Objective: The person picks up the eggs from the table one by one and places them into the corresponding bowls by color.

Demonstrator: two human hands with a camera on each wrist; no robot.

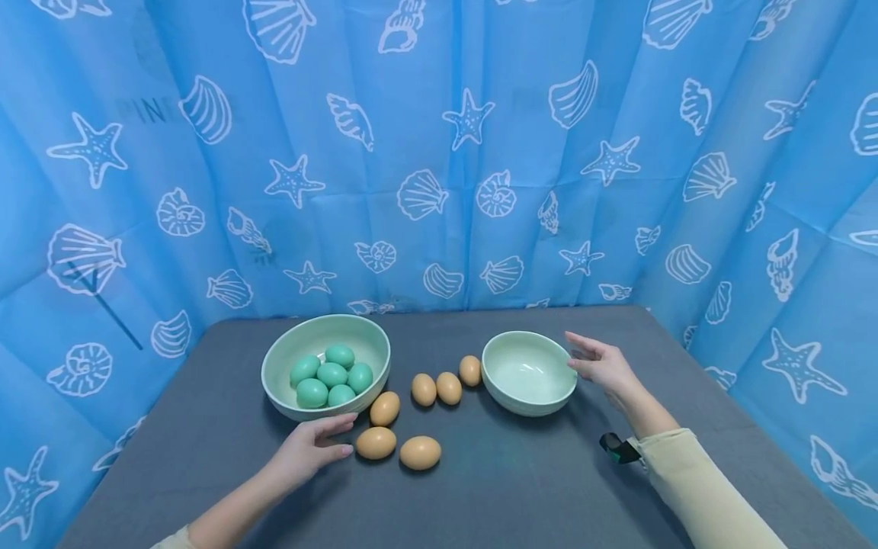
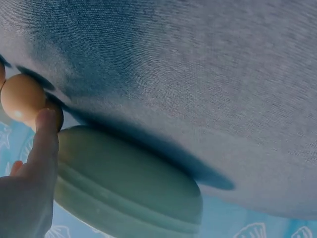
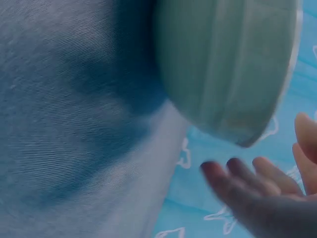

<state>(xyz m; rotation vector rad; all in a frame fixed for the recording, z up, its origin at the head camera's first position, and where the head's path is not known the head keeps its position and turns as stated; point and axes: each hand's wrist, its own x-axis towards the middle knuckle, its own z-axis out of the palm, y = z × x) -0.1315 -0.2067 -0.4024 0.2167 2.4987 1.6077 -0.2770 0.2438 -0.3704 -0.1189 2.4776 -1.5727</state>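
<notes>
My left hand (image 1: pixel 306 453) is just in front of the larger pale green bowl (image 1: pixel 274 381), its fingers extended towards a brown egg (image 1: pixel 376 443). Nothing shows in its grasp, and I cannot tell whether a fingertip touches the egg. Inside that bowl lie several green eggs (image 1: pixel 332 374). At the right rim of the smaller green bowl (image 1: pixel 528 374), my right hand (image 1: pixel 609 370) hovers with spread fingers. The right wrist view shows a gap between these fingers (image 3: pixel 237 186) and the bowl wall (image 3: pixel 223 69). The smaller bowl's inside shows no eggs.
Two more brown eggs, one at the larger bowl's side (image 1: pixel 385 409) and one in front (image 1: pixel 421 453), lie nearby. Three brown eggs (image 1: pixel 449 389) sit left of the smaller bowl. A black strap (image 1: pixel 619 448) hangs by the right sleeve. A blue shell-print curtain (image 1: pixel 425 244) borders the grey table (image 1: pixel 494 496).
</notes>
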